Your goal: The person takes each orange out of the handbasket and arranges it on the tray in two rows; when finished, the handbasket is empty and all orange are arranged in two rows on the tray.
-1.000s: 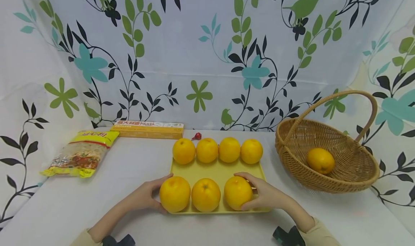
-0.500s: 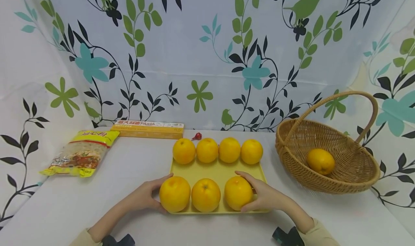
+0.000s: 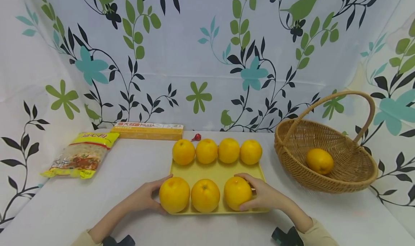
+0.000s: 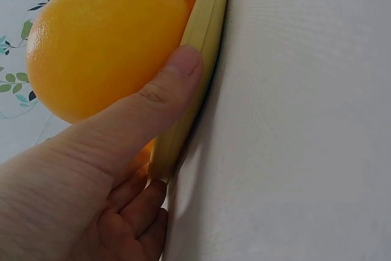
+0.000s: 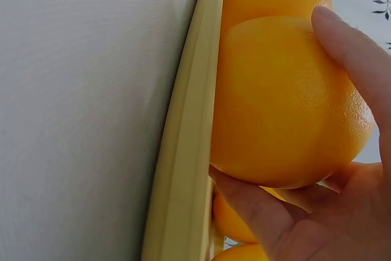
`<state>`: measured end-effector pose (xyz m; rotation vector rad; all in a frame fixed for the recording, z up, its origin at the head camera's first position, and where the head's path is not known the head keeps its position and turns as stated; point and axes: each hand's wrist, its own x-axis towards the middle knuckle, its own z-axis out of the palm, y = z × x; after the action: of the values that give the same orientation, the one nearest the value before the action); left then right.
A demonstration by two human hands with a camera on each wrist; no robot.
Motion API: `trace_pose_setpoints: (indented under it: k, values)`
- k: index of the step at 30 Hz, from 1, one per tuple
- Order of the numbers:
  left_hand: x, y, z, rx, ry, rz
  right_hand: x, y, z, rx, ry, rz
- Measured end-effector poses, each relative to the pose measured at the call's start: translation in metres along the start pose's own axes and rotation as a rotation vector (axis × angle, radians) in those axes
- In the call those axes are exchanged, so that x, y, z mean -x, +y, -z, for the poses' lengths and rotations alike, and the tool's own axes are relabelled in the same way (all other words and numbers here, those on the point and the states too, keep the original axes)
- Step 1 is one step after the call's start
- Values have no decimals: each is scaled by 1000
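Observation:
A shallow yellow tray [image 3: 212,169] lies on the white table, with several oranges in its back row. Along its front edge sit three larger oranges: left [image 3: 174,195], middle [image 3: 205,196] and right [image 3: 237,193]. My left hand [image 3: 146,196] holds the tray's front left corner beside the left orange; in the left wrist view its thumb lies along the tray's wall [image 4: 204,47] and its fingers curl at the corner. Thumb and fingers of my right hand [image 3: 267,195] are spread round the right orange, and the right wrist view shows them touching that orange [image 5: 281,102].
A wicker basket [image 3: 293,159] with a tall handle stands at the right, one orange [image 3: 319,161] inside. To the left lie a yellow pasta bag [image 3: 84,154] and a flat pasta box [image 3: 147,131]. A small red item [image 3: 196,137] is behind the tray. Patterned cloth hangs behind.

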<state>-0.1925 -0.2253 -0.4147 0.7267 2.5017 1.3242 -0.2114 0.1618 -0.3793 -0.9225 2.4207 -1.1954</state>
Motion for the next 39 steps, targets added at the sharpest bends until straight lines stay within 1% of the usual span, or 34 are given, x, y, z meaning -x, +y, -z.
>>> trace_pose_setpoints:
  k: [10, 13, 23, 29, 36, 39]
  values:
    - [0, 2, -1, -20, 6, -9, 0, 1, -3, -7, 24, 25]
    - [0, 2, -1, -18, 5, -7, 0, 1, -4, -16, 18, 22]
    - [0, 1, -2, -15, 3, -16, 1, 0, -3, 6, 13, 9]
    - [0, 1, -1, -15, 7, -32, 0, -2, -2, 21, 41, 39]
    - [1, -1, -1, -10, -1, -17, 2, -1, 2, 17, 66, 61]
    - [0, -1, -1, -11, -1, -11, 3, 0, 6, 12, 81, 87]
